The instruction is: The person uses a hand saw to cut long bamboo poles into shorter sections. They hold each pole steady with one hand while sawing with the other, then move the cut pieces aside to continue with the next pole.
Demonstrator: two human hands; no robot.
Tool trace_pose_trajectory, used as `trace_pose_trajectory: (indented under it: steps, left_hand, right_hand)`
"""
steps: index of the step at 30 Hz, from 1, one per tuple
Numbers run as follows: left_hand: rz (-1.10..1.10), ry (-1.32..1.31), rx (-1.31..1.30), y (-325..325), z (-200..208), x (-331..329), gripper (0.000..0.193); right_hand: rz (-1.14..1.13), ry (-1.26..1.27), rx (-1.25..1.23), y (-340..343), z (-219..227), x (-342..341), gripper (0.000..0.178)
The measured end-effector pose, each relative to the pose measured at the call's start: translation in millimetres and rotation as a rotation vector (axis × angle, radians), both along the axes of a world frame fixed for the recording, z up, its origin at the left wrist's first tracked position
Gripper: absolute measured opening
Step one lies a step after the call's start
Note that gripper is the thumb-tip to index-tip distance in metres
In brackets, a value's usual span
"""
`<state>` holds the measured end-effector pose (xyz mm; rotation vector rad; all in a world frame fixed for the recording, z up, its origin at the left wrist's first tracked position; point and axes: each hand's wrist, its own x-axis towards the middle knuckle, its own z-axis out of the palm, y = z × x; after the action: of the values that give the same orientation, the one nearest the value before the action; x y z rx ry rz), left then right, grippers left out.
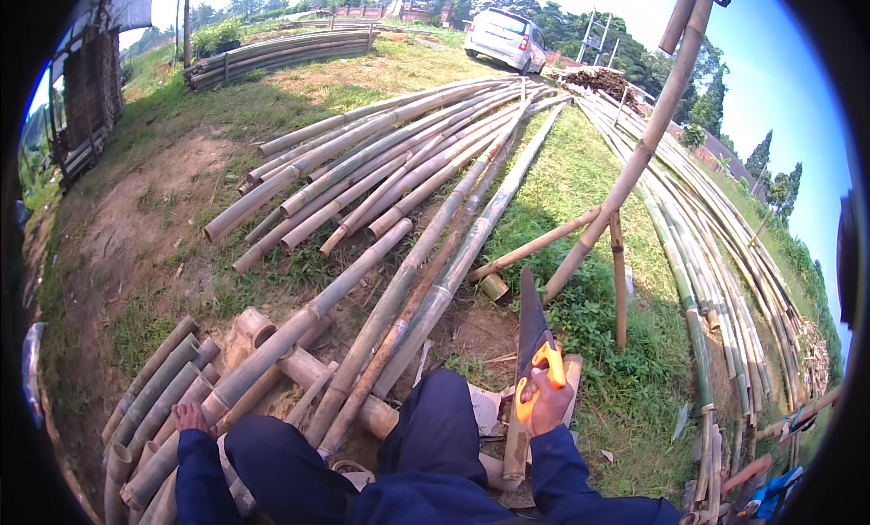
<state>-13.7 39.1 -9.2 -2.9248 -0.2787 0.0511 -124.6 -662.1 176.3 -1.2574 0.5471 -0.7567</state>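
My right hand (546,405) is closed round the orange handle of a handsaw (532,325). Its dark blade points up and away from me, teeth off the wood. Beside and below the saw lie short bamboo pieces (517,448). At the lower left, my left hand (192,419) grips a long bamboo pole (299,324) near its close end, the fingers partly hidden against it. That pole slants away to the right across a thick bamboo crosspiece (304,366). Several cut bamboo lengths (163,380) lie next to my left hand.
Many long bamboo poles (399,153) fan out ahead, with another row (693,298) along the right. A slanted bamboo post (634,167) with braces rises right of the saw. Farther off stand a silver car (497,37) and a low bamboo stack (281,58).
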Motion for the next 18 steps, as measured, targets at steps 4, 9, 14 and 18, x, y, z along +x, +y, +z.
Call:
trace_pose_trajectory:
  steps: [4,9,14,18]
  left_hand:
    - [0.051,0.096,0.01,-2.1,2.5,17.5,0.084]
    - [0.147,0.161,-0.067,-1.1,9.9,29.9,0.091]
    - [0.251,0.277,-0.064,5.9,21.3,43.1,0.1]
    - [0.308,0.329,-0.107,-3.0,29.5,49.8,0.108]
  right_hand:
    - [-0.018,-0.016,-0.024,-9.1,6.6,1.6,0.01]
    - [-0.042,-0.036,-0.019,-14.3,10.8,-3.1,0.009]
    - [-0.043,-0.036,-0.014,-17.9,11.1,-4.5,0.008]
    - [-0.073,-0.024,-0.035,-18.5,15.7,-7.0,0.009]
